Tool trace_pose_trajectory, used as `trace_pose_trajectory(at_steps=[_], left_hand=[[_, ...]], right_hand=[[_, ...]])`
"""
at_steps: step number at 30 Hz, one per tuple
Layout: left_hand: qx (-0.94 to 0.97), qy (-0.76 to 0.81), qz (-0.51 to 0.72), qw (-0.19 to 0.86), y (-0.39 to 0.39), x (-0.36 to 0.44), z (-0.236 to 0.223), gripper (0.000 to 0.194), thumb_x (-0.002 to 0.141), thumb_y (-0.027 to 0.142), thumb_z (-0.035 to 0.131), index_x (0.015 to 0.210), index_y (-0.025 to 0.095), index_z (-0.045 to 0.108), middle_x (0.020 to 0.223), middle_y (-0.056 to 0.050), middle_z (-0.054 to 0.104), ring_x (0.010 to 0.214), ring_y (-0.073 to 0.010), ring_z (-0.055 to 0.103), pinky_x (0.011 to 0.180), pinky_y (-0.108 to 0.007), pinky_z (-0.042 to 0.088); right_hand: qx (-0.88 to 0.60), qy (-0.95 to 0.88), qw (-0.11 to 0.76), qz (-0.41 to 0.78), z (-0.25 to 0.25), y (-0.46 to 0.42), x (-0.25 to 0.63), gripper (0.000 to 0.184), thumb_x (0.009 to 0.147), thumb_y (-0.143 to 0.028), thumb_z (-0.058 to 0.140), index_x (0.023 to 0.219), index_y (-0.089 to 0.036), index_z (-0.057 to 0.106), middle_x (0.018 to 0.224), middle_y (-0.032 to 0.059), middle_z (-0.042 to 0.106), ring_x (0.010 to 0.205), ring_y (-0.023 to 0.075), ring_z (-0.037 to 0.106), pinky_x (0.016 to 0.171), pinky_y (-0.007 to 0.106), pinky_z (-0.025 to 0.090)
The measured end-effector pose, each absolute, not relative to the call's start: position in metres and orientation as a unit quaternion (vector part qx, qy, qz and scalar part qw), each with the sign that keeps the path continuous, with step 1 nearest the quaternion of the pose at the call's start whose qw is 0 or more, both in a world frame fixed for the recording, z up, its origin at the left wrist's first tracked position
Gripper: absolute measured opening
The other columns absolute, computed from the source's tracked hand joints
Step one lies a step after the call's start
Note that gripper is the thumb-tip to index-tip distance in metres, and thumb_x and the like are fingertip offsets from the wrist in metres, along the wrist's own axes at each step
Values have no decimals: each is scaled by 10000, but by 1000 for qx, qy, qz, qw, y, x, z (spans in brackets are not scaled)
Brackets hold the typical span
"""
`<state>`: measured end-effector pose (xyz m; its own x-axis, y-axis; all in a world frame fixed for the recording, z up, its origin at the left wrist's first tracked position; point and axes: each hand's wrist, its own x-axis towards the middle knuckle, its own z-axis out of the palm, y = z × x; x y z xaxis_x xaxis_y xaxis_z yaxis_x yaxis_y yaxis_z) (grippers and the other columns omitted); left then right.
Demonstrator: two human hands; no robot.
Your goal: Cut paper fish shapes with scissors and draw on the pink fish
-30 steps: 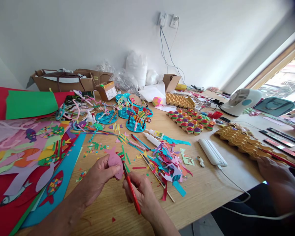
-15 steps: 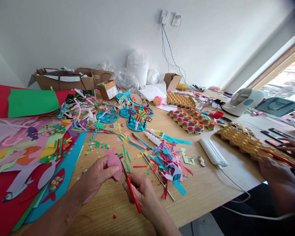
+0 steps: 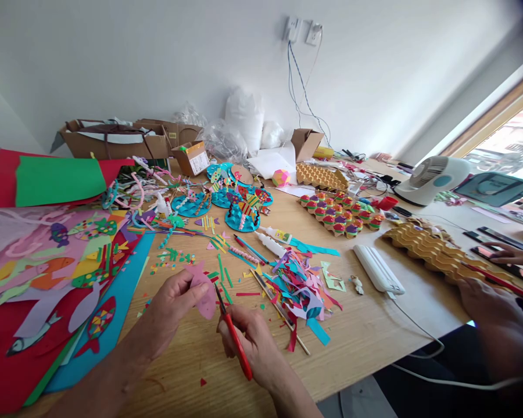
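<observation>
My left hand [image 3: 179, 296] pinches a pink paper fish [image 3: 206, 299] between thumb and fingers, above the wooden table. In my right hand [image 3: 253, 339] is a pair of scissors [image 3: 237, 346] with red handles. Their dark blades point up and away, close to the fish's right edge. Whether the blades touch the paper I cannot tell. Small green paper strips [image 3: 226, 277] lie just beyond the blades. Right of my right hand is a heap of coloured paper scraps [image 3: 303, 284], with a thin wooden stick [image 3: 294, 331] beside it.
Coloured sheets with paper fish [image 3: 98, 325] cover the left side. Blue decorated discs [image 3: 243, 219], glue bottles [image 3: 271, 245] and a painted egg tray [image 3: 342, 213] stand farther back. A white power bank-like block [image 3: 378, 270] lies right. Another person's hand [image 3: 490, 302] rests by a plain egg tray [image 3: 431, 249].
The pink fish has turned slightly in my left hand, and my thumb has shifted up on it. The scissors have come a little away from its edge.
</observation>
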<state>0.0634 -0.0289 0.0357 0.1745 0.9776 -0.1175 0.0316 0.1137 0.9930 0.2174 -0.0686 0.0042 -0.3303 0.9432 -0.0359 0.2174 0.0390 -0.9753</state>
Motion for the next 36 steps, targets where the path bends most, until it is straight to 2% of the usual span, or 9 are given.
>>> trace_pose_trajectory(at_steps=[13, 28, 36], left_hand=[[546, 487, 394, 557, -28, 62, 35, 210, 721, 303, 538, 547, 194, 491, 522, 41, 528, 546, -145, 492, 573, -263, 367], [555, 455, 400, 570, -28, 66, 33, 210, 748, 226, 493, 544, 199, 534, 530, 41, 570, 545, -137, 506, 593, -270, 378], [548, 456, 403, 574, -28, 66, 32, 222, 749, 246, 492, 536, 195, 524, 523, 40, 570, 537, -134, 504, 563, -265, 370]], right_hand=[[-444, -610, 352, 554, 6, -70, 218, 263, 823, -305, 396, 589, -185, 398, 489, -47, 410, 452, 74, 360, 446, 184, 286], [-463, -582, 362, 562, 7, -68, 216, 227, 779, -273, 411, 572, -180, 414, 441, -58, 382, 407, 64, 344, 402, 172, 266], [-461, -579, 369, 562, 5, -69, 216, 221, 770, -259, 405, 563, -180, 411, 438, -57, 386, 396, 61, 352, 388, 166, 263]])
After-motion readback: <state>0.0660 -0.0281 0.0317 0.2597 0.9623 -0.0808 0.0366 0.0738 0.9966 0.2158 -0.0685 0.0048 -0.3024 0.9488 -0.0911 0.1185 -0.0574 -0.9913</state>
